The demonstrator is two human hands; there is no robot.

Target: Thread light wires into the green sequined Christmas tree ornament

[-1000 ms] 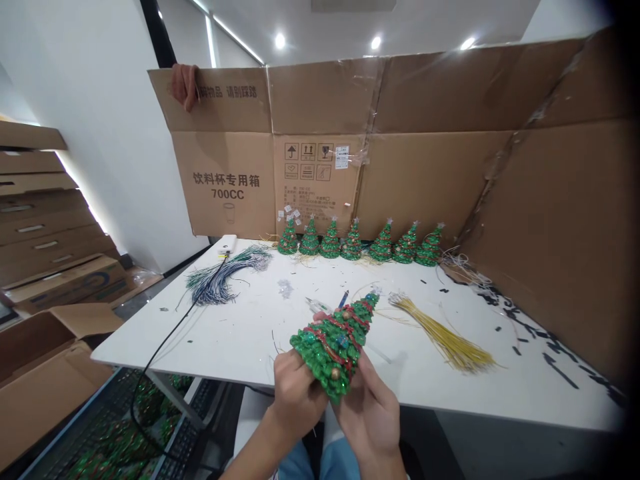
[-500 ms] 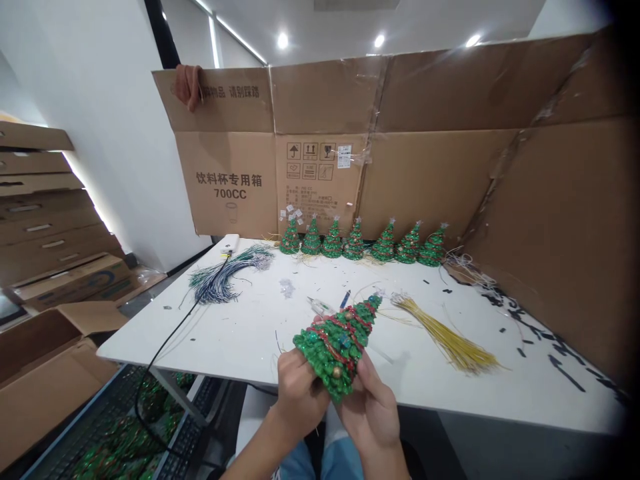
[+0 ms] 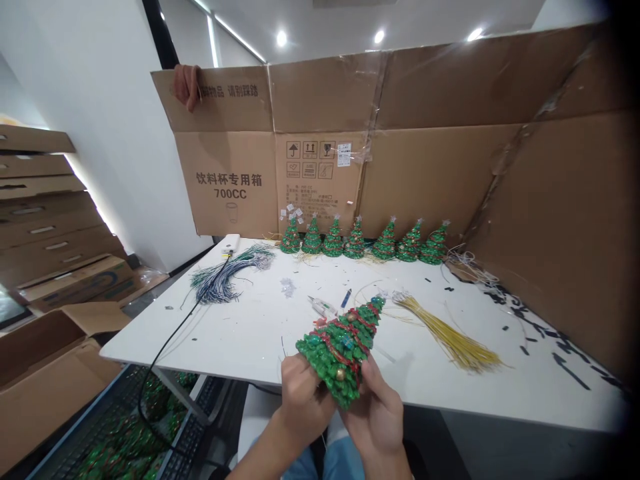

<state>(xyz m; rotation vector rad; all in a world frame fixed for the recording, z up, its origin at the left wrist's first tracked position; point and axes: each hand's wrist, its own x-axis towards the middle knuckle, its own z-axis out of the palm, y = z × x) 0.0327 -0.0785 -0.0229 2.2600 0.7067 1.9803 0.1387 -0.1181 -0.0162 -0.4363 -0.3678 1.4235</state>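
I see a small decorated Christmas tree [image 3: 343, 357] held above the near edge of the white table [image 3: 235, 333], around the middle of that edge. Compared with a second ago, it sits slightly lower and further right against the table, and more of a clear-and-white tool [image 3: 323, 307], lying on the table just beyond it, comes into my view. Both hands were on the tree then, as now.

The tree is tilted. Its long axis slants, the narrow tip pointing away toward the table's far right, the broad base turned back toward the table's near left. Red garland [image 3: 330, 348] winds around the green, with a gold ball [image 3: 341, 375] low down.

I see the left hand [image 3: 304, 393] grasping the base, fingers curled beneath it; their tips are hidden from me. The right hand [image 3: 377, 407] cradles the tree's near right side, thumb along it.

On the table's middle lies a blue pen [image 3: 347, 298]; on its right half, a bundle of yellow wires [image 3: 450, 333]; on its left part, a bundle of dark and green wires [image 3: 220, 281]. Along the table's far edge, seven similar trees [image 3: 354, 241] stand upright in a row, before a cardboard screen [image 3: 430, 167]
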